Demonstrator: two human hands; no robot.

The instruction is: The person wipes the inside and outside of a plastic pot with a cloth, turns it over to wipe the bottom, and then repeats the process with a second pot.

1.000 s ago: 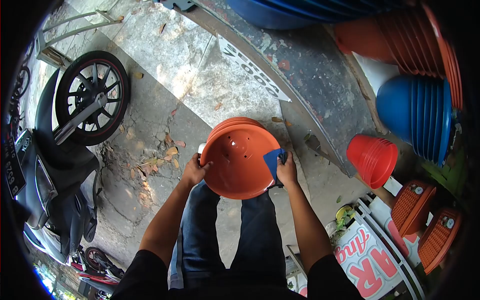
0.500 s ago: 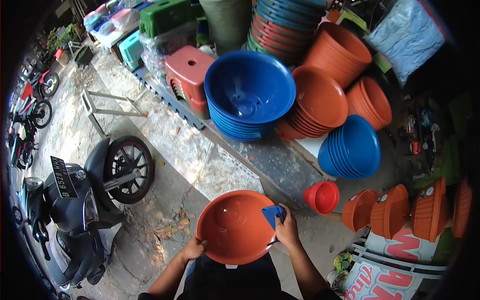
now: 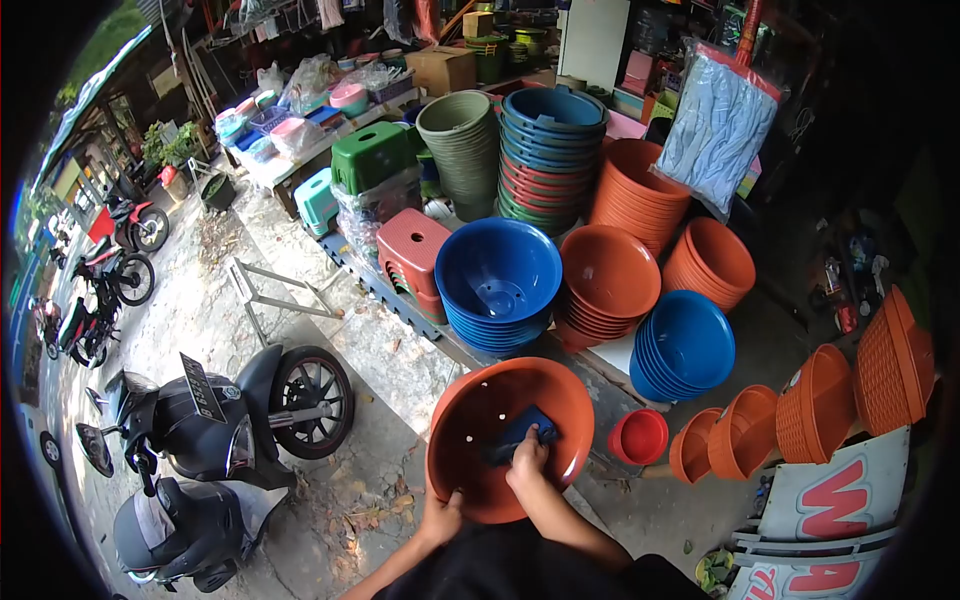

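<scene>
A wide terracotta-coloured plastic pot (image 3: 465, 405) is tilted up in front of my body, its open side facing me. Small holes show light through its base. My left hand (image 3: 441, 515) grips the near left rim, thumb on the inside. Inside the pot is my right hand (image 3: 530, 462), closed on a dark blue cloth (image 3: 522, 428) that lies against the inner base. Part of the cloth is hidden under my fingers. Just beyond the pot stands a stack of blue pots (image 3: 498, 275), with a small red pot (image 3: 640, 437) to the right.
Behind are stacked orange pots (image 3: 610, 270), a lighter blue stack (image 3: 685, 345) and red stools (image 3: 412, 260). Orange hanging planters (image 3: 815, 405) line the right side above a lettered sign (image 3: 830, 495). A parked motorbike (image 3: 210, 420) stands on the left.
My right hand has moved the cloth from the pot's right rim onto its inner base. The pot has tipped more upright, and the view has lifted to show more of the stall behind.
</scene>
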